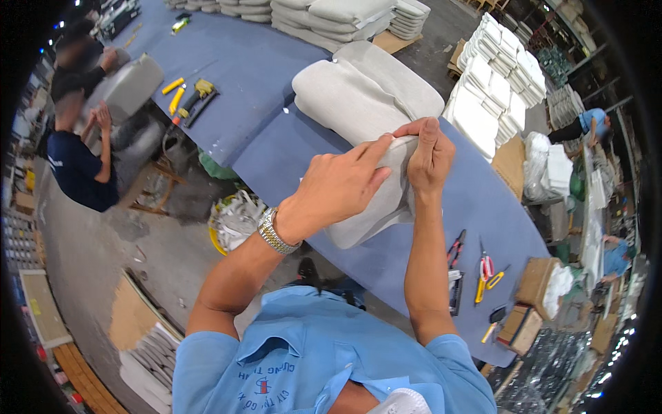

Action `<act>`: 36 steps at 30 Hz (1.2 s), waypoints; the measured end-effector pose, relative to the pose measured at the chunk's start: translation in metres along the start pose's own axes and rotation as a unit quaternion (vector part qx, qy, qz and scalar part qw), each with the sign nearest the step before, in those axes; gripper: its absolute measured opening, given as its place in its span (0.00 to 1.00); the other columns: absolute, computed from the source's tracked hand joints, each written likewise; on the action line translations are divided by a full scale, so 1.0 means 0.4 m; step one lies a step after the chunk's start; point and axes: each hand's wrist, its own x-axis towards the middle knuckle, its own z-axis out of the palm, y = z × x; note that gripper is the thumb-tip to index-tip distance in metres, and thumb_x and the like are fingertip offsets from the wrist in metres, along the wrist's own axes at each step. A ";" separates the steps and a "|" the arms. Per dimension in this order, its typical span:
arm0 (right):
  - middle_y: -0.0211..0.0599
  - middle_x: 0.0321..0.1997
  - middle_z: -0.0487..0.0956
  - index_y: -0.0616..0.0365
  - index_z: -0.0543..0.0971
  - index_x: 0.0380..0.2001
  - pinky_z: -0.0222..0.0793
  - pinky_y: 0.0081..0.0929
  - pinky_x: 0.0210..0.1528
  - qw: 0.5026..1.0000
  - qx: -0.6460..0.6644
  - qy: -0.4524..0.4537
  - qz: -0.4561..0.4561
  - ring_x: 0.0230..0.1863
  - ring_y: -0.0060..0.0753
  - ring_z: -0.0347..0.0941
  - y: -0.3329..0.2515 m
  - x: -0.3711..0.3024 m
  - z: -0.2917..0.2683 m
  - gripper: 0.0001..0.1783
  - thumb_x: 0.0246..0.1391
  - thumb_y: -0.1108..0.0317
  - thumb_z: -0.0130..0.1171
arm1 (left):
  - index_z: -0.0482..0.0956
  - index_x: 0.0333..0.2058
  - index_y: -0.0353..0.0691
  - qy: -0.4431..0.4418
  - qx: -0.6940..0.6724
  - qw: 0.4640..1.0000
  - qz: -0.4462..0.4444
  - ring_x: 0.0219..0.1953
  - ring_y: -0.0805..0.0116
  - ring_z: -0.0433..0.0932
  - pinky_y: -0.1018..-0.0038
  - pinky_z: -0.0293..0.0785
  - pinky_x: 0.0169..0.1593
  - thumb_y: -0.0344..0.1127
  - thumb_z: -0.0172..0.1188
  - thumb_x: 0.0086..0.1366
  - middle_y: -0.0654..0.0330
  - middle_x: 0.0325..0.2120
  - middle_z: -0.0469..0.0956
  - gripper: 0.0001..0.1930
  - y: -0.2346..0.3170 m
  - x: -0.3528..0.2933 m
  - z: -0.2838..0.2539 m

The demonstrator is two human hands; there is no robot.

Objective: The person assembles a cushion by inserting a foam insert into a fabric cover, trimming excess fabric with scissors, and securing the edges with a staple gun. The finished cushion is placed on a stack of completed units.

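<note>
— What are the hands doing?
— The left hand [338, 185] is pressing on the near end of a pale grey cushion [358, 103], forefinger stretched along its seam. The right hand [429, 155] is pinching that same edge, fingers closed on the fabric.
— Where is the cushion lying?
— It is resting on the blue tabletop [483, 207], with pliers [455, 250] and snips [485, 272] sitting near the person's right elbow.

My worktop [276, 69] is covered in blue-grey cloth. A pale grey upholstered cushion [358, 96] lies on it in front of me. At my right, near the edge, lie red-handled pliers [455, 250], small red and yellow snips [485, 272] and a staple strip [455, 290]. Farther off lie yellow tools [183, 93] and stacked cushions [331, 17].
</note>
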 end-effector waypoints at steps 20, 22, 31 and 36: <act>0.50 0.58 0.76 0.67 0.69 0.59 0.71 0.36 0.63 0.828 0.519 -0.121 0.175 0.57 0.38 0.77 -0.224 -0.273 0.178 0.29 0.79 0.50 0.34 | 0.83 0.52 0.36 -0.054 -0.121 0.976 -0.175 0.34 0.55 0.87 0.67 0.80 0.40 0.49 0.64 0.70 0.47 0.33 0.86 0.22 -0.070 -0.329 -0.190; 0.48 0.57 0.77 0.67 0.71 0.58 0.70 0.35 0.63 0.850 0.496 -0.098 0.147 0.57 0.37 0.77 -0.218 -0.277 0.160 0.26 0.78 0.53 0.38 | 0.83 0.52 0.36 -0.050 -0.125 0.977 -0.165 0.34 0.58 0.88 0.68 0.80 0.40 0.47 0.65 0.69 0.49 0.33 0.87 0.21 -0.069 -0.335 -0.188; 0.43 0.52 0.82 0.62 0.81 0.47 0.74 0.33 0.57 0.978 0.175 -0.002 0.113 0.53 0.35 0.79 -0.072 -0.359 0.011 0.11 0.63 0.72 0.62 | 0.85 0.49 0.36 -0.021 -0.139 0.981 -0.130 0.40 0.62 0.89 0.70 0.82 0.46 0.48 0.71 0.63 0.53 0.39 0.88 0.23 -0.109 -0.391 -0.173; 0.43 0.58 0.81 0.59 0.81 0.51 0.72 0.37 0.60 0.985 0.030 -0.051 0.160 0.58 0.44 0.78 -0.016 -0.446 -0.095 0.19 0.56 0.71 0.66 | 0.86 0.48 0.39 -0.067 -0.147 0.987 -0.020 0.42 0.59 0.89 0.68 0.84 0.47 0.47 0.82 0.50 0.55 0.43 0.88 0.28 -0.118 -0.419 -0.174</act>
